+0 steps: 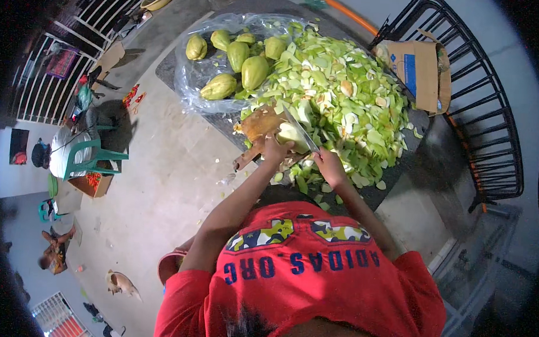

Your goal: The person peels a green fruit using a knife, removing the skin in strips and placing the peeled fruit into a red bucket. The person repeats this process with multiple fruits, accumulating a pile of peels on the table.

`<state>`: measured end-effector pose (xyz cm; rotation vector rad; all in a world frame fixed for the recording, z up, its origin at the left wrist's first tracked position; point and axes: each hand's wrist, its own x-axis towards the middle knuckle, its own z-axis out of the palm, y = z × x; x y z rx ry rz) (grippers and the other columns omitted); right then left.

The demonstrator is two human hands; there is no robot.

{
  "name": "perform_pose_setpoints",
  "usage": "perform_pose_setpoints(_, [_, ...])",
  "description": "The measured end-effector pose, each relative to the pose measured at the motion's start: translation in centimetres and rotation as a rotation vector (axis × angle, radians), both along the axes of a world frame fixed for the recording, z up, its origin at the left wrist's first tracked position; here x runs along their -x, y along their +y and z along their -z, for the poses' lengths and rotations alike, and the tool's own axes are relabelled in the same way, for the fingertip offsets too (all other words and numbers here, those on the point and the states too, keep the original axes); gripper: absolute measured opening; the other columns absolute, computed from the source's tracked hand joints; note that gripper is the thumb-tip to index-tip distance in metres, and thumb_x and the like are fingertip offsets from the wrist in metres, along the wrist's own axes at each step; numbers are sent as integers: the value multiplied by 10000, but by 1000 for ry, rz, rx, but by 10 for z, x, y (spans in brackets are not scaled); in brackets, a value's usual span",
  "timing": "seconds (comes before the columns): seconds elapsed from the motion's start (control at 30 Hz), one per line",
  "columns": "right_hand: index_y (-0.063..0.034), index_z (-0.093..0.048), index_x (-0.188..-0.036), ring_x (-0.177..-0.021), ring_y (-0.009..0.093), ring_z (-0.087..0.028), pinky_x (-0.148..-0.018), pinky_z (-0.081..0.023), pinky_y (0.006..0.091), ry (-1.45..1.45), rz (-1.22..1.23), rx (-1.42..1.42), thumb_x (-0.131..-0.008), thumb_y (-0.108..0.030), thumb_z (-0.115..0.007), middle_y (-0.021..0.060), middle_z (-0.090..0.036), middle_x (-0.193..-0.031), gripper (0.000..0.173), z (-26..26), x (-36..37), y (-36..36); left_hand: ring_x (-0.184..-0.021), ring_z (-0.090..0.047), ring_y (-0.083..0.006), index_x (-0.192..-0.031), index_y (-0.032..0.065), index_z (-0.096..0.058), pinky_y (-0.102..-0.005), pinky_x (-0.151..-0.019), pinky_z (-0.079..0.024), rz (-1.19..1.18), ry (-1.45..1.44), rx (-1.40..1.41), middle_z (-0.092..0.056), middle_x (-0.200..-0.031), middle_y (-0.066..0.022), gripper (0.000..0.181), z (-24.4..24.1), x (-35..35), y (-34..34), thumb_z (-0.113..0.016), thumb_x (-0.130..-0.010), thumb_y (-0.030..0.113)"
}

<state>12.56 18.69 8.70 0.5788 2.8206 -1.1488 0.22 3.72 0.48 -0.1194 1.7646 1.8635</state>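
My left hand (277, 150) holds a peeled pale-green chayote (292, 134) over a worn wooden chopping board (258, 122). In my right hand (329, 165) is the handle of a knife (301, 128), its blade lying along the right side of the chayote. The board's handle points down and to the left. Several unpeeled chayotes (255, 73) lie on a clear plastic sheet or bag (183, 87) beyond the board. A large heap of green peelings and pieces (343, 95) spreads beyond and to the right of my hands.
A cardboard box (410, 75) stands beside a black metal rack (490, 96) at the right. At the left, a person (65, 150) sits on a green plastic chair (85, 160) near a box of red produce (93, 182). Another person (55, 252) and a dog (122, 284) are farther down.
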Motion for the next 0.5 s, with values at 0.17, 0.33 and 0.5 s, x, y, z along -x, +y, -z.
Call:
perform_pose_setpoints(0.17, [-11,-539,-842,-692,403,-558,-608,-423,464,-73,-11,14,-887,-260,-497,208,-573,-712,256,-15,0,4,-664,-635,-206,-1119,18,-398,-325,-477,-549,-29,-105,-88,-601,-910,-149,497,-40,-1,5,-715,-739,66])
perform_pose_setpoints(0.33, [-18,-543,-847,-679,401,-556,-595,-421,459,-46,-78,12,-889,-257,-494,206,-570,-701,247,-22,3,8,-657,-627,-209,-1103,13,-402,-320,-518,-546,-115,-137,-141,-602,-873,-130,478,-18,0,2,-707,-738,63])
perform_pose_setpoints(0.5, [-22,-542,-854,-675,405,-551,-594,-423,458,-85,-155,-21,-892,-278,-495,207,-571,-703,263,-27,7,22,-681,-628,-213,-1031,10,-443,-322,-549,-542,-57,-66,-138,-597,-855,-127,415,-2,9,-11,-714,-718,51])
